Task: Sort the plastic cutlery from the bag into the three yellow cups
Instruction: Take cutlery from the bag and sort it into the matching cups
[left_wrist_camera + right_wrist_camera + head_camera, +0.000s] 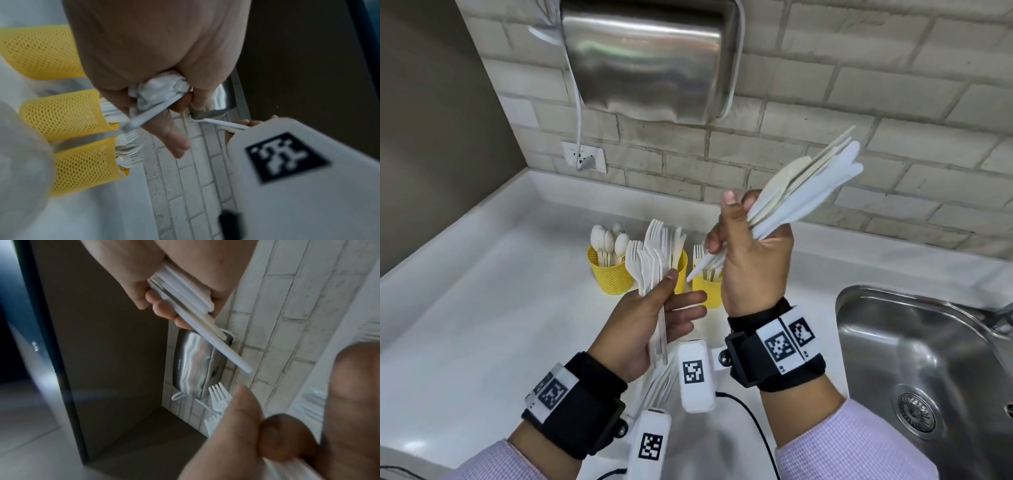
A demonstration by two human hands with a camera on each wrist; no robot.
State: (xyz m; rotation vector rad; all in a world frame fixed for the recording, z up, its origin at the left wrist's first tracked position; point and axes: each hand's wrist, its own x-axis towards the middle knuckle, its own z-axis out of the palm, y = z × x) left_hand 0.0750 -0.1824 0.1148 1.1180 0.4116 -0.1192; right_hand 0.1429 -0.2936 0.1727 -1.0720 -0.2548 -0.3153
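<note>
My left hand (654,318) grips a bundle of white plastic forks (650,253) by the handles, tines up, in front of the cups. My right hand (753,253) is raised and grips a mixed bundle of knives and spoons (818,185) that fans up to the right. Three yellow mesh cups stand on the counter behind my hands. The left cup (609,274) holds spoons. The middle cup (682,267) is mostly hidden behind the forks. The right cup (709,291) holds forks. The left wrist view shows the cups (65,113) beside my palm. The right wrist view shows the gripped handles (195,318).
A steel sink (928,359) is set into the white counter (482,308) at the right. A metal hand dryer (650,58) hangs on the brick wall above, with a socket (585,157) below it. More white cutlery (659,380) lies under my wrists.
</note>
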